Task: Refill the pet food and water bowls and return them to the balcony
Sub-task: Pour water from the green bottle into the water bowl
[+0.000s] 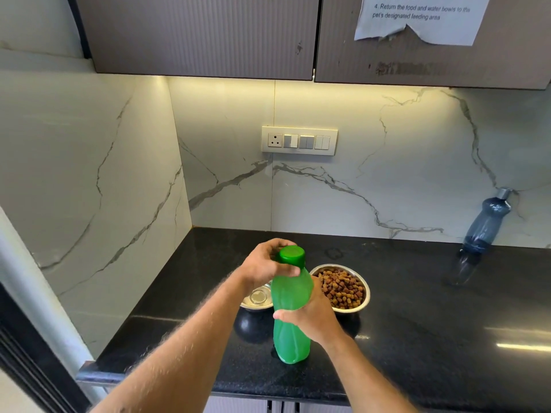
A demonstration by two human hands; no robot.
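A green plastic bottle [289,329] stands upright on the black counter [417,338]. My right hand [313,317] grips its middle from the right. My left hand [265,266] is wrapped around its green cap [292,254], which sits on the neck. Behind the bottle to the right, a steel bowl [343,289] holds brown kibble. A second steel bowl [258,298] sits to the left, partly hidden by my left wrist and the bottle; its inside looks shiny and bare.
A blue-grey bottle [484,222] stands against the marble wall at the far right. A switch panel [299,140] is on the backsplash. Cabinets hang overhead with a paper note [417,16]. The counter's front edge runs below my arms.
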